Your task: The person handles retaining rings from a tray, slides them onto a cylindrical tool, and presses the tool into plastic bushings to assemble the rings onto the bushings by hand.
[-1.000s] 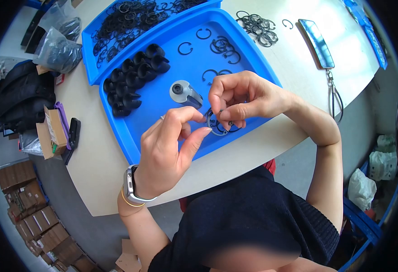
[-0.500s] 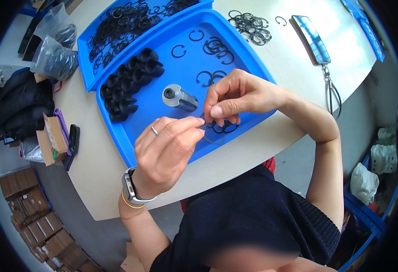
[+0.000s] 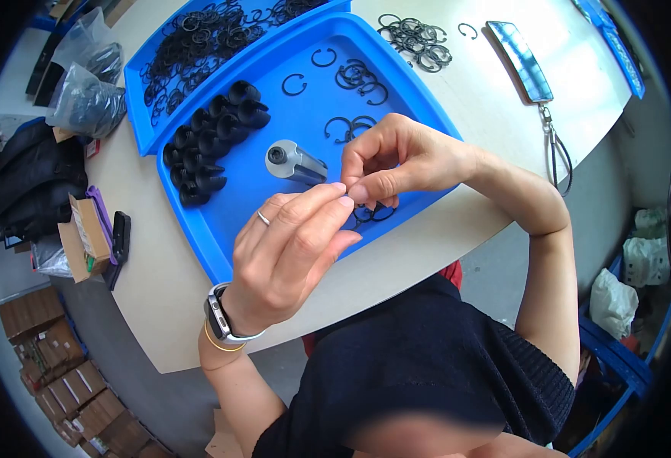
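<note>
Over the front of a blue tray (image 3: 198,256), the fingertips of my two hands meet. My left hand (image 3: 286,248) has its index and middle fingertips together against my right hand's fingers; its thumb is a little lower. My right hand (image 3: 400,164) is pinched closed. Whatever lies between the fingers is too small and hidden to name. Beside them in the tray stands a grey metal cylinder (image 3: 295,162) with a slot. Black open rings (image 3: 360,76) lie behind the hands, and more lie partly hidden beneath them. Several black curved pieces (image 3: 213,131) are lined up at the tray's left.
A second blue tray (image 3: 140,126) full of black rings adjoins at the back left. On the pale table (image 3: 419,248) lie a ring pile (image 3: 419,42), a single ring (image 3: 467,30) and a phone (image 3: 520,61) with a strap. Plastic bags (image 3: 87,99) and an open carton (image 3: 83,237) are at left.
My left hand's fingertips have come up to meet my right hand's. The pale ring seen between the hands earlier no longer shows. The view has shifted slightly.
</note>
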The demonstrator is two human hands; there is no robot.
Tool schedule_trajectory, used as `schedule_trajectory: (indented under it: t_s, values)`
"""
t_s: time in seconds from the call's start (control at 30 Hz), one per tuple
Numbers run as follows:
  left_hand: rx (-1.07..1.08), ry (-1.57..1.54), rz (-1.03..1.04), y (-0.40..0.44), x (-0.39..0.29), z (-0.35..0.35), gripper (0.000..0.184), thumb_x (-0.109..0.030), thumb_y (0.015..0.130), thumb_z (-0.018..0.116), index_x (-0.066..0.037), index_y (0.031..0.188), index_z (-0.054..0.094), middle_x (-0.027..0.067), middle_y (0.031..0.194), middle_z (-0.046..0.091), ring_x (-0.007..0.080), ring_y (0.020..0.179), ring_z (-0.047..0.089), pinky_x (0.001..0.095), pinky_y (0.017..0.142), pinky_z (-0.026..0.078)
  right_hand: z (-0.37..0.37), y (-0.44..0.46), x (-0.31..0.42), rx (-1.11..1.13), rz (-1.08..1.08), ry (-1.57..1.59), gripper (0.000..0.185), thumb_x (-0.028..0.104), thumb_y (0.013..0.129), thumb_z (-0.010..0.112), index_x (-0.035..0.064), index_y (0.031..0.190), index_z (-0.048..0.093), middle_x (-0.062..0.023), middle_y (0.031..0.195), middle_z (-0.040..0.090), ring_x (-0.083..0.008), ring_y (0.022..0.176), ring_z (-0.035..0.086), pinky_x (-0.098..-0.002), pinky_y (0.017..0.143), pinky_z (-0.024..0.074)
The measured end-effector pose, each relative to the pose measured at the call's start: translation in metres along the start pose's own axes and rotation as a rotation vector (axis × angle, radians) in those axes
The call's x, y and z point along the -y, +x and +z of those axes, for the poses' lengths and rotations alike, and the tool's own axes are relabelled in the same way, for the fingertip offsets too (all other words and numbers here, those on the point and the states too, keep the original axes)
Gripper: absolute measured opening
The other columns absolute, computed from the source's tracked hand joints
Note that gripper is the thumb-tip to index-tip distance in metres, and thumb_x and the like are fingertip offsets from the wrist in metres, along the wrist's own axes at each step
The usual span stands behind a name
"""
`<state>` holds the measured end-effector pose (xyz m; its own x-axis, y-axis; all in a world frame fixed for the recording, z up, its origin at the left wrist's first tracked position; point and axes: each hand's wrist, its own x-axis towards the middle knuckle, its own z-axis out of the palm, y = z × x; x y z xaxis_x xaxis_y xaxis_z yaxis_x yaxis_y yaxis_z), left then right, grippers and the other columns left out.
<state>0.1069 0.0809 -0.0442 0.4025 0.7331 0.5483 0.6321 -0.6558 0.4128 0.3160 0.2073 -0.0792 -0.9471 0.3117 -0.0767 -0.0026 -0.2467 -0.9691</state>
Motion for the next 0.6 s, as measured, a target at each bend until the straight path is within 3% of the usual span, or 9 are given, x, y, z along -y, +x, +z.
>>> schedule_trajectory:
  t_s: [0.07, 0.23, 0.3, 0.4, 0.47, 0.53, 0.57, 0.6]
  values:
    - [-0.007, -0.012, -0.003, 0.0, 0.0, -0.001, 0.055, -0.012, 0.072, 0.089, -0.002, 0.118, 0.062, 0.0181, 0.11, 0.073, 0.0321, 0.096, 0.072, 0.0375, 0.077, 0.057, 0.002, 0.0, -0.003, -0.015, -0.039, -0.04, 0.022, 0.023, 0.098, 0.07, 0.0015, 0.1, 0.072, 0.0008, 0.078, 0.068, -0.0022, 0.065, 0.059, -0.0183, 0.058, 0.0485]
    - [0.019, -0.017, -0.013, 0.002, -0.003, -0.006, 0.052, -0.01, 0.072, 0.089, -0.002, 0.116, 0.062, 0.0185, 0.11, 0.073, 0.0325, 0.095, 0.072, 0.0375, 0.078, 0.057, 0.003, 0.0, -0.004, -0.018, -0.06, -0.052, 0.023, 0.025, 0.098, 0.07, 0.0024, 0.1, 0.072, 0.0008, 0.079, 0.068, -0.002, 0.066, 0.059, -0.0179, 0.058, 0.0484]
    - [0.019, -0.026, 0.033, 0.001, -0.001, -0.009, 0.048, 0.001, 0.071, 0.086, 0.001, 0.114, 0.064, 0.0196, 0.116, 0.069, 0.0323, 0.091, 0.07, 0.0372, 0.074, 0.059, 0.003, -0.001, -0.002, -0.018, -0.066, -0.049, 0.023, 0.025, 0.098, 0.07, 0.0027, 0.1, 0.073, 0.0006, 0.08, 0.068, -0.002, 0.066, 0.059, -0.0177, 0.058, 0.0482]
    - [-0.054, -0.113, -0.036, 0.002, 0.0, -0.016, 0.046, 0.002, 0.072, 0.086, -0.001, 0.111, 0.062, 0.0201, 0.116, 0.07, 0.0334, 0.093, 0.07, 0.0386, 0.077, 0.058, -0.001, 0.0, 0.0, -0.008, -0.019, 0.008, 0.024, 0.026, 0.098, 0.071, 0.0022, 0.098, 0.073, -0.0007, 0.08, 0.069, -0.0048, 0.069, 0.061, -0.0215, 0.06, 0.0493]
    - [-0.128, -0.103, -0.037, 0.002, 0.008, -0.023, 0.051, 0.001, 0.073, 0.085, -0.003, 0.116, 0.058, 0.0201, 0.115, 0.071, 0.0334, 0.097, 0.068, 0.0395, 0.084, 0.055, -0.006, 0.004, -0.003, -0.061, -0.2, -0.501, 0.023, 0.02, 0.092, 0.076, -0.0022, 0.095, 0.07, -0.0056, 0.088, 0.07, -0.011, 0.073, 0.065, -0.0268, 0.062, 0.0521]
    - [-0.191, -0.081, -0.076, 0.001, 0.016, -0.028, 0.054, 0.001, 0.076, 0.082, -0.003, 0.121, 0.054, 0.0196, 0.117, 0.071, 0.0315, 0.102, 0.067, 0.0389, 0.089, 0.053, -0.002, 0.005, 0.003, -0.031, -0.146, -0.82, 0.026, 0.021, 0.087, 0.08, -0.0018, 0.095, 0.07, -0.0084, 0.091, 0.07, -0.0177, 0.073, 0.067, -0.0315, 0.063, 0.0521]
    - [-0.205, -0.108, -0.089, 0.003, 0.021, -0.028, 0.053, 0.001, 0.077, 0.082, -0.003, 0.122, 0.054, 0.0195, 0.118, 0.071, 0.0304, 0.104, 0.067, 0.0383, 0.089, 0.052, -0.003, 0.006, -0.006, -0.025, -0.237, -0.959, 0.031, 0.024, 0.081, 0.083, 0.0013, 0.098, 0.071, -0.0092, 0.091, 0.068, -0.024, 0.076, 0.067, -0.0347, 0.063, 0.053]
    - [-0.219, -0.136, -0.101, 0.005, 0.026, -0.028, 0.052, 0.001, 0.078, 0.081, -0.004, 0.122, 0.054, 0.0194, 0.119, 0.071, 0.0294, 0.105, 0.066, 0.0377, 0.089, 0.052, -0.003, 0.007, -0.011, -0.022, -0.242, -0.96, 0.031, 0.024, 0.081, 0.083, 0.0013, 0.098, 0.071, -0.0092, 0.091, 0.068, -0.024, 0.076, 0.067, -0.0347, 0.063, 0.053]
